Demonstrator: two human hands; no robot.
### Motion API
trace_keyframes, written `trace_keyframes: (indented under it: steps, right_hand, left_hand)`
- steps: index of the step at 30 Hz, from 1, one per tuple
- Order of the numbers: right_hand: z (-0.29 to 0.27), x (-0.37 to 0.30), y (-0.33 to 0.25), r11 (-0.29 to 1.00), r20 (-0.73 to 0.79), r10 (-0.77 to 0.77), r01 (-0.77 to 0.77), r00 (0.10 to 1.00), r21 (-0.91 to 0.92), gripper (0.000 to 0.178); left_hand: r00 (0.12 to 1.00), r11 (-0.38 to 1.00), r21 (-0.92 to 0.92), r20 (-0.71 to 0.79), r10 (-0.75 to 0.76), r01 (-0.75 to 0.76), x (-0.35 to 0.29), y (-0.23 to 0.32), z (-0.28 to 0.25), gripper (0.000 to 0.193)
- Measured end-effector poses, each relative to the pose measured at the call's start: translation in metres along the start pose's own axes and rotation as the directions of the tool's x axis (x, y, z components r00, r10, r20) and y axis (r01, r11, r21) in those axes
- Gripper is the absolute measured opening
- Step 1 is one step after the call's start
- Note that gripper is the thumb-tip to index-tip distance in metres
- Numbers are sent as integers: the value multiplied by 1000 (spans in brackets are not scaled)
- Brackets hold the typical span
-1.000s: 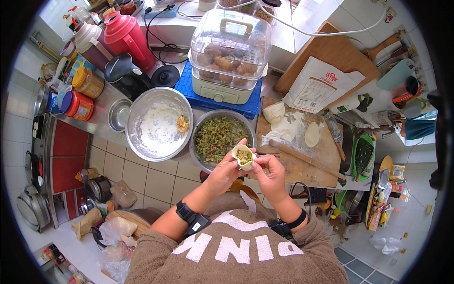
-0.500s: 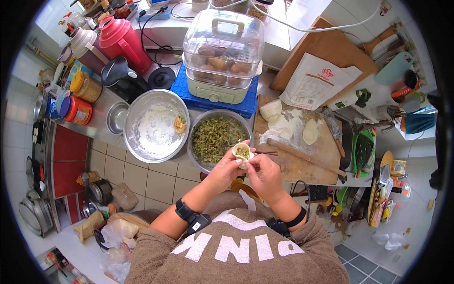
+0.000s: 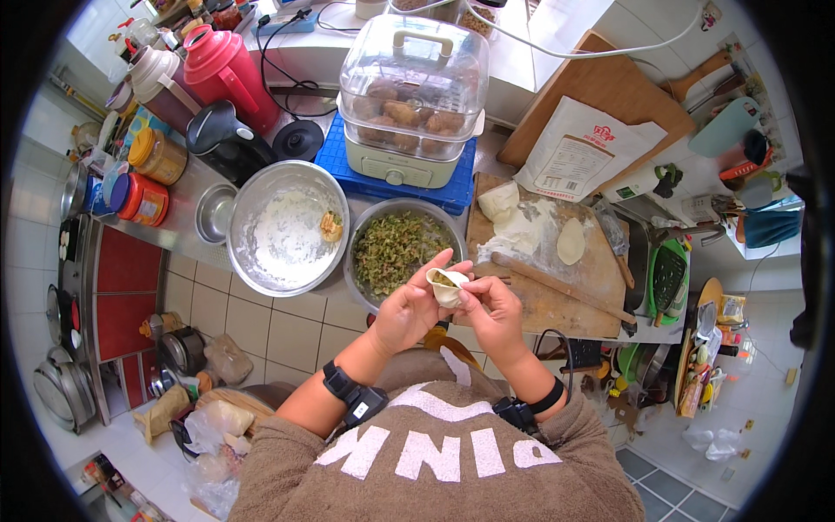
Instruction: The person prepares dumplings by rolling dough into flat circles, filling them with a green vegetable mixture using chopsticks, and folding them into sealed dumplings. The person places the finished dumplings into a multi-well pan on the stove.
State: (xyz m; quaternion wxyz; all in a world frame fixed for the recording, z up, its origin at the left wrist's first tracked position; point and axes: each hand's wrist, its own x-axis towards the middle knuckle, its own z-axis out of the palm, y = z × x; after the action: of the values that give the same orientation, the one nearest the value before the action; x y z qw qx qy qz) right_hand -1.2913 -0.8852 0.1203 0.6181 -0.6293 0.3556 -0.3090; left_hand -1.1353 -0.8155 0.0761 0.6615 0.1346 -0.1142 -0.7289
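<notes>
A partly closed dumpling [image 3: 447, 294] shows green filling at its open top, its pale wrapper folded up around it. My right hand [image 3: 494, 315] pinches the wrapper's right side between thumb and fingers. Behind and beside the dumpling, my left hand [image 3: 412, 304] is open, fingers stretched out and thumb held off; whether its fingers bear any weight is hard to see. Just beyond my hands stands a metal bowl of chopped green filling [image 3: 396, 252]. On the floured wooden board [image 3: 557, 309] to the right lie a flat round wrapper [image 3: 571, 242], a lump of dough [image 3: 498, 202] and a rolling pin [image 3: 565, 287].
Left of the filling stands a large metal bowl dusted with flour [image 3: 283, 235], beside a small metal bowl [image 3: 214, 215]. A clear-lidded steamer [image 3: 409, 104] sits behind on a blue crate. A flour bag [image 3: 584, 148] leans at the right; a black kettle [image 3: 228, 143] and jars stand left.
My left thumb has come away from the wrapper and the left fingers have spread. The dumpling's wrapper is folded up further and tilted, still in my right hand's pinch.
</notes>
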Motion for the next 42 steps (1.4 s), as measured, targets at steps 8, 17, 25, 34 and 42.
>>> trace_keyframes:
  steps: [8, 17, 25, 34, 42]
  right_hand:
    - [-2, 7, -14, 835, 61, -271, 266, 961, -481, 15]
    - [5, 4, -17, 755, 57, -249, 231, 967, -613, 13]
    - [3, 4, -13, 771, 67, -309, 291, 949, -567, 15]
    - [5, 5, -19, 852, 67, -232, 236, 970, -468, 34]
    - [5, 6, -5, 882, 24, -221, 210, 975, -422, 14]
  left_hand:
    - [992, 998, 52, -120, -38, 44, 6, -5, 0, 59]
    - [971, 982, 152, -227, -79, 116, 6, -10, 2, 44]
    - [971, 990, 38, -202, -127, 137, 6, -4, 6, 42]
    - [963, 973, 132, -218, -157, 188, 6, -3, 4, 35]
    - [957, 985, 59, -249, -146, 165, 5, -3, 6, 28]
